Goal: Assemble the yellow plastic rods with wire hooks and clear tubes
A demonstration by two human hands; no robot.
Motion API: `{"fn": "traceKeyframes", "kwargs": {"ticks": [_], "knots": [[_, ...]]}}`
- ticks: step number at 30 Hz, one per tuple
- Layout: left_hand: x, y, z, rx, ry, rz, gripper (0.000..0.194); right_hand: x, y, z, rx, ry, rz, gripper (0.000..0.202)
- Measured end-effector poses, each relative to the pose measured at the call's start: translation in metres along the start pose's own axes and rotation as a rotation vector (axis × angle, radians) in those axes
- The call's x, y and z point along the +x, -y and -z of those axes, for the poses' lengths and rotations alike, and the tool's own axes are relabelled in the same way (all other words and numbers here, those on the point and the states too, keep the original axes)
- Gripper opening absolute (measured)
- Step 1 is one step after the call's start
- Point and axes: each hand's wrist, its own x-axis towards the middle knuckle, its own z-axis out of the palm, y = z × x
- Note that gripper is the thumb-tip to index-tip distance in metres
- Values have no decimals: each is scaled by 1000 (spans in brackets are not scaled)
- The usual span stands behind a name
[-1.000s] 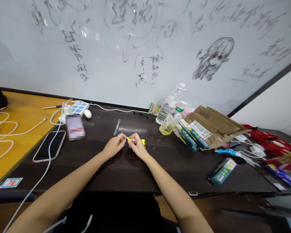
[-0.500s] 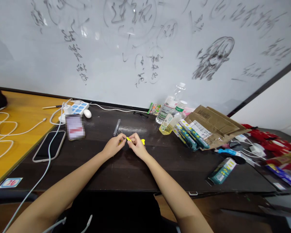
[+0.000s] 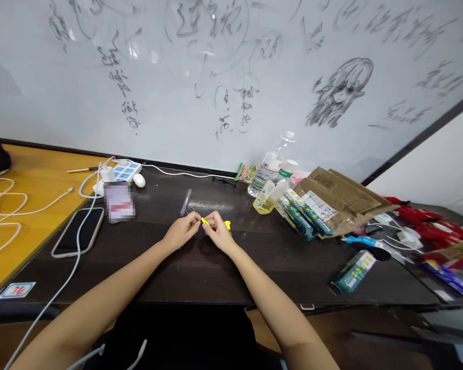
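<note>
Over the dark desk [image 3: 200, 277], my two hands meet at their fingertips. My right hand [image 3: 219, 234] pinches a small yellow piece [image 3: 205, 221] between thumb and fingers. Its exact kind is too small to make out. My left hand [image 3: 182, 231] is closed in a pinch too, with a dark thin bit and a trace of yellow at its fingertips. Just past the right hand lies another yellow piece [image 3: 227, 225], partly hidden by it. A grey see-through tube [image 3: 185, 202] rests beyond the left hand, beside a dark thin looped thing [image 3: 190, 209].
Left: a phone [image 3: 79, 232] with a cable across it, a power strip [image 3: 123, 171] and a white mouse [image 3: 139, 180]. Right: water bottle [image 3: 266, 172], bottle of yellow liquid [image 3: 264, 198], green boxes [image 3: 304, 216], cardboard package [image 3: 335, 192]. Glasses [image 3: 224, 182] lie by the whiteboard [image 3: 158, 103].
</note>
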Motion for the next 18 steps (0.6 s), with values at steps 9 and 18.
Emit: {"fn": "traceKeyframes", "kwargs": {"ticks": [9, 18], "knots": [[0, 0, 0, 16, 18, 1, 18, -1, 1, 2, -2, 14, 19, 17], [1, 1, -1, 14, 10, 11, 18, -1, -1, 0, -21, 9, 13, 19]]}}
